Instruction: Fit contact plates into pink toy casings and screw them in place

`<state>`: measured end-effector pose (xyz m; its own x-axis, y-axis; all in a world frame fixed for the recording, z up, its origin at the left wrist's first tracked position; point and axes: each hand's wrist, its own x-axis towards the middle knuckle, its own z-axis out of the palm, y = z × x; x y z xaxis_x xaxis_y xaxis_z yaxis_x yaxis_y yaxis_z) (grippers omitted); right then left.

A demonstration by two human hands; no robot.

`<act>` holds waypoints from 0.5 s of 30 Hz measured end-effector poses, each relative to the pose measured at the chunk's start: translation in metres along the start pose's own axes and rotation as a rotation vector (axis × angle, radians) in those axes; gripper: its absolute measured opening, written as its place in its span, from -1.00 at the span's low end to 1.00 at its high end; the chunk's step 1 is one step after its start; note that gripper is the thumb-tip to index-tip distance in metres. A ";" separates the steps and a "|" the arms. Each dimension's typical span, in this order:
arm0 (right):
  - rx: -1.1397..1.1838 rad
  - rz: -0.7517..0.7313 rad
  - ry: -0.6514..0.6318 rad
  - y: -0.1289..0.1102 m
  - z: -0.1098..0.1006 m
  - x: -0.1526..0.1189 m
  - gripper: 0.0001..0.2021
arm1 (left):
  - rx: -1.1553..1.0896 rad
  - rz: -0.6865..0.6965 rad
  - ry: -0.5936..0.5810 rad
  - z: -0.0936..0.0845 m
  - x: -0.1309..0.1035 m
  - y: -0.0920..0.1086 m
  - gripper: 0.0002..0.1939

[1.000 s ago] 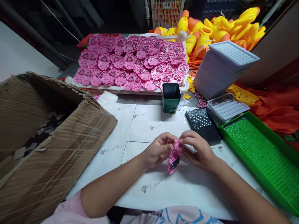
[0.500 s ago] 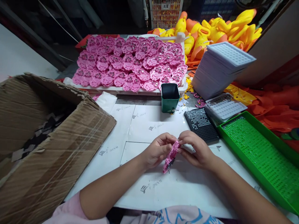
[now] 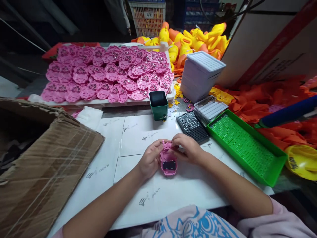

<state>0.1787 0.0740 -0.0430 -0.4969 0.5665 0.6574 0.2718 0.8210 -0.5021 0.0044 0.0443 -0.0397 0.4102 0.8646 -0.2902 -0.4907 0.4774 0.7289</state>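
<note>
A pink plastic piece (image 3: 169, 155) with a black rectangular plate on its lower half is held over the white table sheet. My left hand (image 3: 151, 158) grips its left side, thumb and fingers closed on it. At its upper right, the fingertips of my right hand (image 3: 186, 148) are pinched against the pink edge; anything small between them is hidden. Just beyond the hands stands a green square cup (image 3: 159, 112) with a dark inside. A black grid tray (image 3: 193, 127) lies to the right of it.
A cardboard box (image 3: 56, 162) fills the left side. Pink pieces cover a white tray (image 3: 109, 104) at the back. At the right are stacked white trays (image 3: 195, 79), a green tray (image 3: 247, 147), orange and yellow parts, and a yellow bowl (image 3: 303, 162).
The view has turned to the right. The pink piece has been rotated from edge-on, so its face with the black plate now shows. Both hands still hold it.
</note>
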 end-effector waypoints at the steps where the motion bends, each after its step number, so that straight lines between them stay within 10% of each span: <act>1: -0.023 -0.017 0.004 0.000 0.001 0.001 -0.90 | 0.015 -0.007 -0.007 0.000 0.000 0.000 -0.63; 9: -0.217 -0.088 0.183 -0.023 -0.043 0.014 -0.82 | 0.116 -0.047 0.040 0.002 0.002 0.000 -0.63; 15: -0.473 0.143 1.000 -0.036 -0.133 -0.014 -0.86 | 0.124 -0.135 -0.036 0.006 -0.006 -0.002 -0.62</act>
<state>0.2857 0.0459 0.0401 0.3933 0.2856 0.8739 0.6656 0.5673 -0.4850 0.0077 0.0375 -0.0356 0.4942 0.7868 -0.3698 -0.3318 0.5639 0.7563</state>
